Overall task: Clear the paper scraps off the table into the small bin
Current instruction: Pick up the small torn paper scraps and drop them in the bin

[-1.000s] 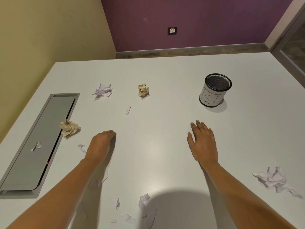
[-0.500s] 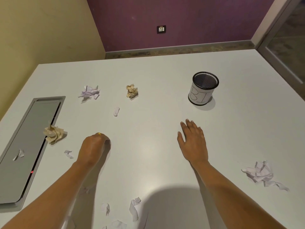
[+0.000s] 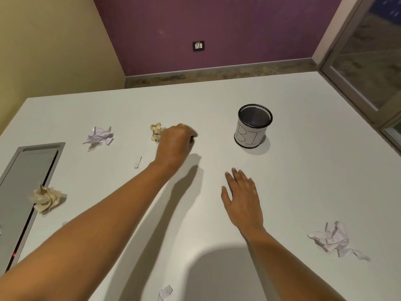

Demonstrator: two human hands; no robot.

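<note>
The small black mesh bin [image 3: 251, 135], its white label marked "BI", stands upright at the table's back right. My left hand [image 3: 175, 144] hovers above the table to the left of the bin, blurred, its fingers bunched in a pinch around a small paper scrap that is almost hidden. It partly covers a tan paper ball [image 3: 155, 131]. My right hand [image 3: 242, 198] lies flat on the table with fingers straight, holding nothing. Other scraps lie around: a lilac crumple [image 3: 98, 135], a tan crumple [image 3: 46, 198], a white crumple [image 3: 332, 238], a small strip [image 3: 138, 162] and a torn bit [image 3: 165, 292].
A grey metal cable hatch [image 3: 21, 181] is set into the white table [image 3: 303, 170] at the left; the tan crumple rests on its edge. A glass door frame stands beyond the table's right edge. Walls close off the back and left.
My left hand has lifted off the table and swung forward and right, toward the bin. My right hand has stayed flat in place. The camera has tilted up a little.
</note>
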